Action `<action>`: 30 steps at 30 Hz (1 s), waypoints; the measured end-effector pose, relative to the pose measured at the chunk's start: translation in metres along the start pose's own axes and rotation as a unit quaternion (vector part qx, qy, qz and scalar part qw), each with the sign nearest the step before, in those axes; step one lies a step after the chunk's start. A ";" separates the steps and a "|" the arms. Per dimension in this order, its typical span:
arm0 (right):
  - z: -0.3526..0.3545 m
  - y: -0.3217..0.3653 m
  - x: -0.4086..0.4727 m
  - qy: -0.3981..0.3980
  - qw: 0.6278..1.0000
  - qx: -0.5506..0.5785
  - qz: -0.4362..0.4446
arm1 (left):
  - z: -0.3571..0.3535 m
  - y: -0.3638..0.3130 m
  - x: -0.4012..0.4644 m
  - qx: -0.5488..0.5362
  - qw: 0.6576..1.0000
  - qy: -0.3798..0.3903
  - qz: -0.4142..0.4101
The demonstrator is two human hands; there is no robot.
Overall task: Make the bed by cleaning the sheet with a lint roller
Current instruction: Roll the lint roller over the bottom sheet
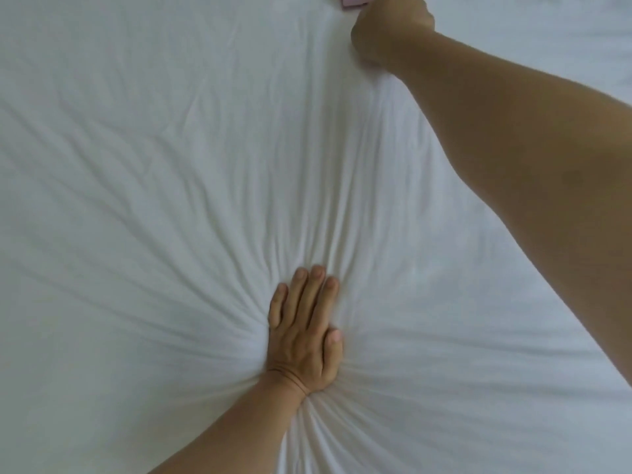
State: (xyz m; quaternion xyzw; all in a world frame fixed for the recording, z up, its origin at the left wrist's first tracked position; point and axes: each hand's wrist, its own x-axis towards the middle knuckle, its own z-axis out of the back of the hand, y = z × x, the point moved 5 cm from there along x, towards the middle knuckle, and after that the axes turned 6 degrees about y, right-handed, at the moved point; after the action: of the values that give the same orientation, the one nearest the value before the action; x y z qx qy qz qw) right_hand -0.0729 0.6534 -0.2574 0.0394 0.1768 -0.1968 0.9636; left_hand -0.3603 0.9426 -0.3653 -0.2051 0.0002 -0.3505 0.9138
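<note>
Left hand [304, 333] flat, pressing sheet [154, 165]; right hand [390, 29] at top edge, grip curled, probably around lint roller [354, 1].

We see a bed covered by a white sheet [143, 172] that fills the view, its wrinkles fanning out from a dent low at centre where a left hand [304, 331] lies flat, fingers straight, pressing into it.

Open sheet [154, 148] all round; no obstacles.
</note>
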 end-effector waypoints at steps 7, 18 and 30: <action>0.017 -0.002 0.042 -0.093 0.973 0.192 -0.092 | -0.003 0.004 0.000 0.006 1.000 -0.015 -0.007; -0.019 0.003 -0.048 -0.077 0.975 0.191 -0.084 | -0.004 0.002 0.001 -0.007 1.000 -0.020 -0.010; -0.116 0.001 -0.284 -0.078 0.970 0.220 -0.073 | 0.005 -0.005 -0.003 -0.034 0.998 -0.049 -0.018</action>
State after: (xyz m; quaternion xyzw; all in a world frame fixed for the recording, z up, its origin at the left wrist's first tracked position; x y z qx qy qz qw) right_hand -0.3550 0.7749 -0.2646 0.2215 0.0557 -0.3032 0.9251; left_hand -0.3649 0.9434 -0.3596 -0.2533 -0.0359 -0.3559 0.8988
